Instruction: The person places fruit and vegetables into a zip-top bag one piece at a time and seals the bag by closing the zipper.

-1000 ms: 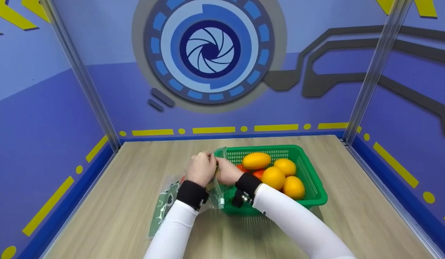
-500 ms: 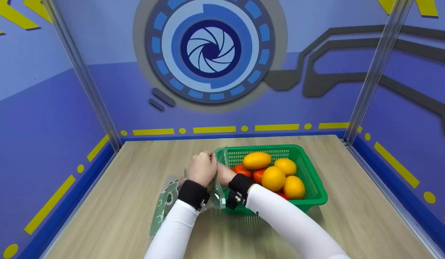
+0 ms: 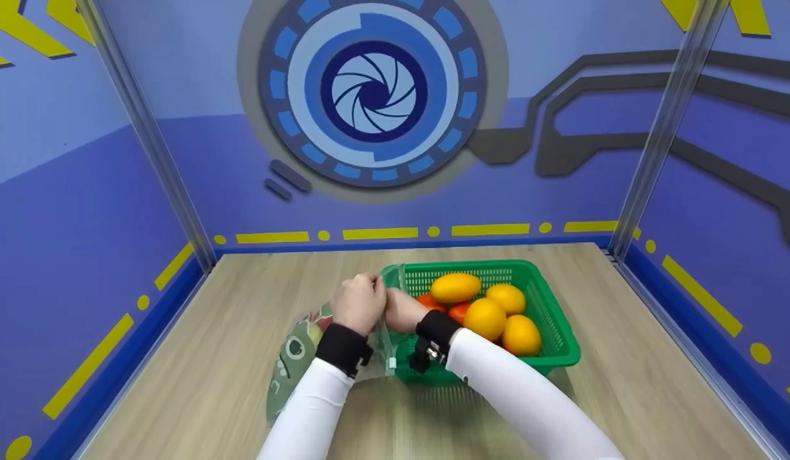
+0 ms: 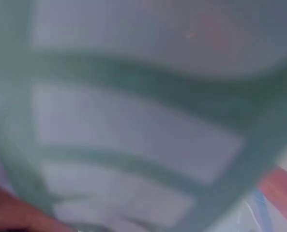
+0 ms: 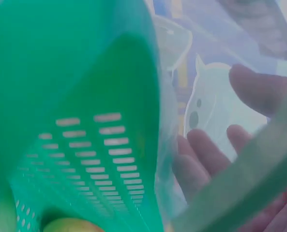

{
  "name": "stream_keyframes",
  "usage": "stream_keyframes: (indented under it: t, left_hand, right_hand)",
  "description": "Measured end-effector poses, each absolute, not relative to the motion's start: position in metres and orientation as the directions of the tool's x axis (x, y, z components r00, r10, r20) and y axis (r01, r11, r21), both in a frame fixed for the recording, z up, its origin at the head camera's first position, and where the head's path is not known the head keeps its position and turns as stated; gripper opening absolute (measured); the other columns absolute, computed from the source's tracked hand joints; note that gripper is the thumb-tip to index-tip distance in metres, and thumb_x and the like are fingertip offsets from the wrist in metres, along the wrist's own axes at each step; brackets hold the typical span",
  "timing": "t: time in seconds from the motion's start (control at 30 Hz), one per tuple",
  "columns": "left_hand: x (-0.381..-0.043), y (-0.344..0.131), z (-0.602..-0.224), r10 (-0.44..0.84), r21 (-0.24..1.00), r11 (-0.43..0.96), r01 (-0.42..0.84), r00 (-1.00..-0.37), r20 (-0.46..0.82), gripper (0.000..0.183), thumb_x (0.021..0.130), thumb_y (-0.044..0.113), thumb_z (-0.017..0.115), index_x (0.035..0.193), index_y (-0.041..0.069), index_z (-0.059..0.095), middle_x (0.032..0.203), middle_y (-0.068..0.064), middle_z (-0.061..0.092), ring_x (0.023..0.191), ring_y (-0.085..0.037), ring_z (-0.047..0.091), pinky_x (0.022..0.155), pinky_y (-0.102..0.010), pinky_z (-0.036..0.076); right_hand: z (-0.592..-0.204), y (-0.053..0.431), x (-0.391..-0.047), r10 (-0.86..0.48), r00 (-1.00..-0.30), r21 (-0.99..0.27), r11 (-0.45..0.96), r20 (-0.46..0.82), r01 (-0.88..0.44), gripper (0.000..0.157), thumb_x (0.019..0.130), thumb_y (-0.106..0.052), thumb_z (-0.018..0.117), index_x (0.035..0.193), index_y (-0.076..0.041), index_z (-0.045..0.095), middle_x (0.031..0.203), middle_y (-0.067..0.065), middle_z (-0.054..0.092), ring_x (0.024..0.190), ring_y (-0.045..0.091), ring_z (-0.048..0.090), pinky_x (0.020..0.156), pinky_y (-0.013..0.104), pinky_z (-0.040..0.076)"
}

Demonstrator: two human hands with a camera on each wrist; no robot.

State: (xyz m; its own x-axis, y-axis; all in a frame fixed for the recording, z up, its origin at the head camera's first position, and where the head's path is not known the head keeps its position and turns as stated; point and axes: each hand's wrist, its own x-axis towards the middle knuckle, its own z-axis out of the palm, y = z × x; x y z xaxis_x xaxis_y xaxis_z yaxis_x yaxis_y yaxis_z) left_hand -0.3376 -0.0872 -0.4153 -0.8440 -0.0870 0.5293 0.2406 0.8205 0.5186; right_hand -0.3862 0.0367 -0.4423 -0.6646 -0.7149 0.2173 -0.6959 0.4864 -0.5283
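Note:
A clear zip bag point(image 3: 292, 367) with a green cartoon print lies left of a green basket point(image 3: 564, 326). My left hand point(image 3: 357, 303) grips the bag near its mouth. Beside it, my right hand point(image 3: 404, 311) is at the bag's mouth, over the basket's left side. In the right wrist view, the fingers point(image 5: 208, 152) are spread and loosely bent, with clear plastic around them and nothing seen between them and the thumb. Green-printed film fills most of the left wrist view, hiding the left fingers' grip. Reddish and yellowish patches show in the bag; whether contents or print, I cannot tell.
The basket holds a yellow oval fruit point(image 3: 456, 288), several orange round fruits point(image 3: 485, 319) and red ones point(image 3: 432, 303) beneath. A wooden tabletop point(image 3: 197, 358) bears everything. Blue panels point(image 3: 382, 211) with metal corner posts point(image 3: 650, 147) enclose its back and sides.
My right hand first shifts left into the bag's mouth, then slightly back right. The bag's printed body has puffed up and shows more of its face. My left hand stays nearly in place.

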Motion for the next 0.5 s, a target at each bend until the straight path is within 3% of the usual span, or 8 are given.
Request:
stream_keyframes:
  t: [0.1,0.17,0.27,0.33,0.5]
  left_hand:
    - [-0.338,-0.088,-0.415,-0.094,0.525,0.822,0.222,-0.856,0.509,0.026,0.100,0.018,0.063,0.080,0.006,0.076,0.077,-0.015,0.076,0.068,-0.031,0.072,0.060,-0.045,0.057]
    - [-0.338,-0.087,-0.415,-0.098,0.536,0.818,0.209,-0.867,0.489,0.026,0.100,0.018,0.063,0.081,0.005,0.076,0.077,-0.015,0.075,0.069,-0.031,0.072,0.060,-0.044,0.056]
    - [-0.339,-0.087,-0.414,-0.103,0.542,0.817,0.195,-0.876,0.472,0.027,0.100,0.020,0.063,0.083,0.005,0.077,0.076,-0.014,0.075,0.067,-0.029,0.071,0.059,-0.041,0.055]
    - [-0.339,-0.088,-0.414,-0.101,0.542,0.818,0.194,-0.879,0.467,0.027,0.100,0.020,0.063,0.084,0.005,0.077,0.075,-0.013,0.075,0.065,-0.026,0.070,0.057,-0.039,0.054]
    - [-0.341,-0.088,-0.415,-0.085,0.531,0.824,0.199,-0.882,0.464,0.028,0.101,0.020,0.062,0.082,0.005,0.077,0.066,-0.009,0.069,0.054,-0.017,0.057,0.050,-0.030,0.042]
  right_hand:
    - [-0.441,0.040,-0.389,-0.680,-0.715,-0.634,0.482,0.165,-0.605,0.026,0.092,0.001,0.057,0.115,0.001,0.069,0.101,0.018,0.073,0.081,0.017,0.060,0.076,0.027,0.050]
    - [-0.439,0.045,-0.390,-0.651,-0.748,-0.705,0.469,0.131,-0.532,0.034,0.091,-0.002,0.063,0.125,0.000,0.067,0.112,0.017,0.074,0.095,0.023,0.067,0.086,0.033,0.056]
    - [-0.436,0.052,-0.391,-0.613,-0.785,-0.786,0.439,0.091,-0.434,0.038,0.092,-0.006,0.071,0.130,-0.002,0.066,0.120,0.016,0.073,0.107,0.027,0.069,0.095,0.039,0.057]
    - [-0.434,0.057,-0.391,-0.601,-0.795,-0.813,0.422,0.081,-0.401,0.035,0.094,-0.010,0.072,0.127,-0.003,0.067,0.118,0.015,0.073,0.104,0.024,0.069,0.092,0.037,0.058]
    - [-0.427,0.070,-0.393,-0.589,-0.806,-0.861,0.378,0.059,-0.340,0.025,0.097,-0.014,0.071,0.119,-0.005,0.069,0.104,0.011,0.075,0.081,0.016,0.068,0.073,0.028,0.058]
